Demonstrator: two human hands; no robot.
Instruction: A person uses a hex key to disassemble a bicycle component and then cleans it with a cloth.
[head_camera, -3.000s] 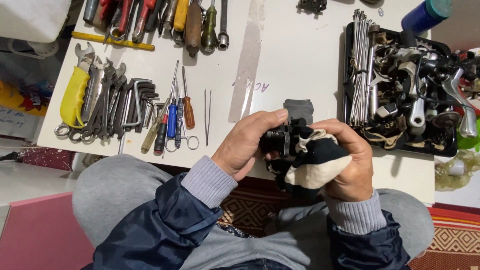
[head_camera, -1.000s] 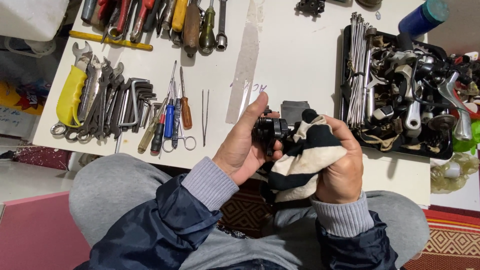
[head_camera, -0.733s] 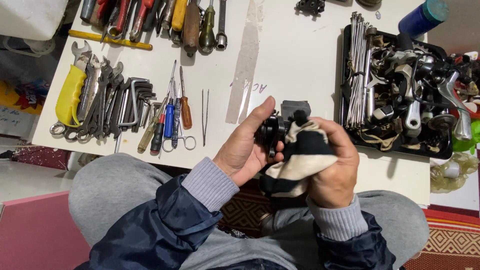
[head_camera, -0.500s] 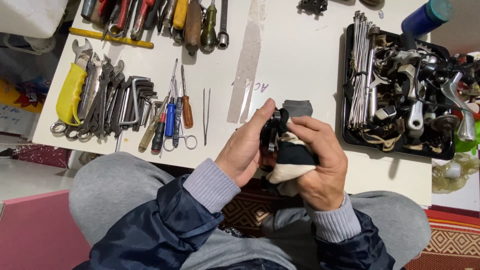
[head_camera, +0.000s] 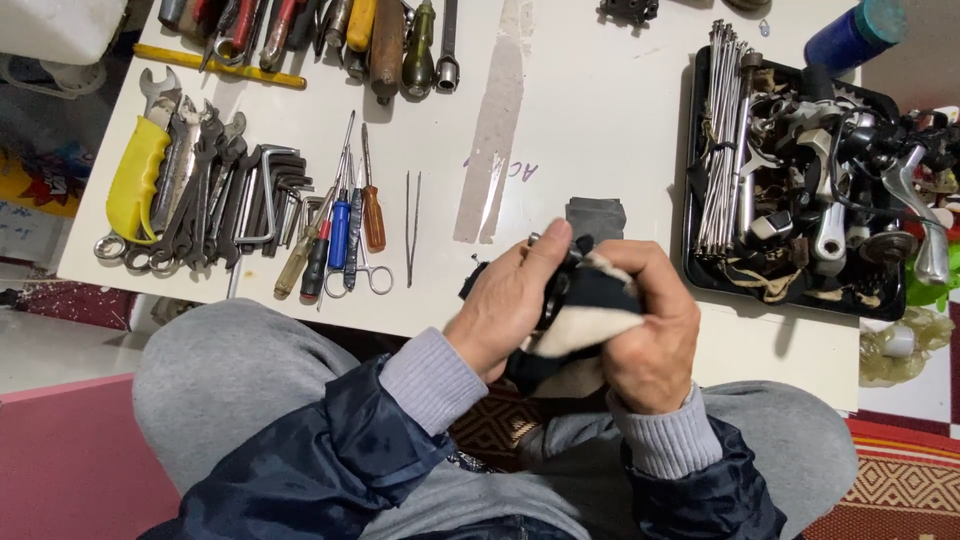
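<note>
I am gripping a black part (head_camera: 556, 290) in my left hand (head_camera: 505, 312), fingers closed round it, while my right hand (head_camera: 652, 335) is pressing a rag (head_camera: 590, 322) against it. Tweezers (head_camera: 412, 228) are lying left on the worktop (head_camera: 600, 130), a tray (head_camera: 700, 270) right.

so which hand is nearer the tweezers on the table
Left. The left hand sits just right of and below the tweezers, apart from them. The right hand is farther right, wrapped around the black-and-cream cloth.

Navy jacket sleeves (head_camera: 330, 450), grey ribbed cuffs (head_camera: 432, 378) (knit), grey trousers (head_camera: 230, 370)
</note>
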